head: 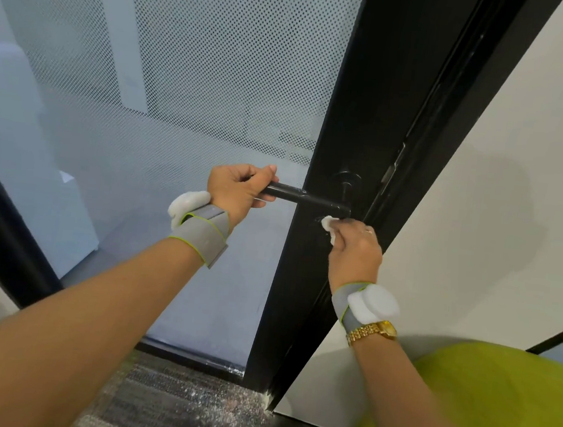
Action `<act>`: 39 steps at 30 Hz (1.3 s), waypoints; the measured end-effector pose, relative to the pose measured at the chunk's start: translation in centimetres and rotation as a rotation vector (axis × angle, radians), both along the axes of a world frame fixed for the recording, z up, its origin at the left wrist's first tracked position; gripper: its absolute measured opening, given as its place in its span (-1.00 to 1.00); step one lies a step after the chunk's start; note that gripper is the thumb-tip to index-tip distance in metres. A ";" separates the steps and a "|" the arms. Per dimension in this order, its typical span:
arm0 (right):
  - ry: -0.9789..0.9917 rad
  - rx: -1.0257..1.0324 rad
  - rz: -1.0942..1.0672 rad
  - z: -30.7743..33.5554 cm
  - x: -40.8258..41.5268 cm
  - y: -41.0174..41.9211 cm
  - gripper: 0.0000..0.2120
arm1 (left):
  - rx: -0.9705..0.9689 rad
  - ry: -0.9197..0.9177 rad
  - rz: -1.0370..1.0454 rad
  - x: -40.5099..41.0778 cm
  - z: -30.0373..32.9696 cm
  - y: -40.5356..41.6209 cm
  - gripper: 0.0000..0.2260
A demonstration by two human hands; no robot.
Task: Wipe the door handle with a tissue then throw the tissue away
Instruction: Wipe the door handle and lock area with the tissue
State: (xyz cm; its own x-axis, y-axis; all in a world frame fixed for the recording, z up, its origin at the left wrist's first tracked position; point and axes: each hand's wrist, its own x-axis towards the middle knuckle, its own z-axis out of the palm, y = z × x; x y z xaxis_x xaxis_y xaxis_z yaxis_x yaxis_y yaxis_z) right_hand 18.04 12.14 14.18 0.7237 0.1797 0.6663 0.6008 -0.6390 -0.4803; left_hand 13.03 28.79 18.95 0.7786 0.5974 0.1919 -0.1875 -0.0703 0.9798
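Observation:
A black lever door handle (309, 199) sticks out leftward from the black door frame (357, 124). My left hand (239, 188) grips the free end of the handle, fingers curled around it. My right hand (356, 248) is just below the handle's inner end, pinching a crumpled white tissue (328, 226) that presses against the frame under the lever. Both wrists wear grey straps with white pads, and a gold watch sits on the right wrist.
The door has a frosted, dotted glass panel (189, 84). A white wall (504, 166) stands to the right of the frame. Grey carpet (169, 402) with white specks lies at the door's foot. Lime-green clothing (481, 411) fills the lower right.

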 end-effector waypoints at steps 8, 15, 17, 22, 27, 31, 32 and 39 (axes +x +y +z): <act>0.084 -0.050 -0.042 -0.8 0.2 -1.1 -0.74 | -0.007 0.005 0.004 -0.1 0.0 0.1 -0.80; 0.320 0.103 -0.069 -3.0 -0.5 -0.6 -0.76 | -0.002 0.010 0.015 0.0 -0.1 0.1 -0.80; 0.364 0.204 -0.085 -4.1 -1.2 -0.8 -0.78 | 0.008 0.010 0.007 0.0 -0.2 0.2 -0.79; 0.155 0.333 -0.099 -1.6 -0.8 0.7 -0.77 | 0.003 0.018 -0.002 0.0 0.0 0.0 -0.80; 0.415 0.153 -0.089 -3.9 -1.1 -0.1 -0.77 | 0.005 0.067 0.043 -0.4 -0.1 -0.2 -0.76; 0.271 0.348 -0.102 -2.4 -0.9 -0.3 -0.83 | 0.023 0.195 0.019 -0.2 -0.6 -0.7 -0.61; 0.251 0.305 -0.048 -1.9 -0.7 0.1 -0.82 | 0.022 0.211 0.005 -0.1 -0.6 -0.8 -0.56; 0.279 0.313 0.010 -0.8 -2.3 -1.5 -0.82 | 0.070 0.366 -0.055 -0.3 0.2 0.0 -0.55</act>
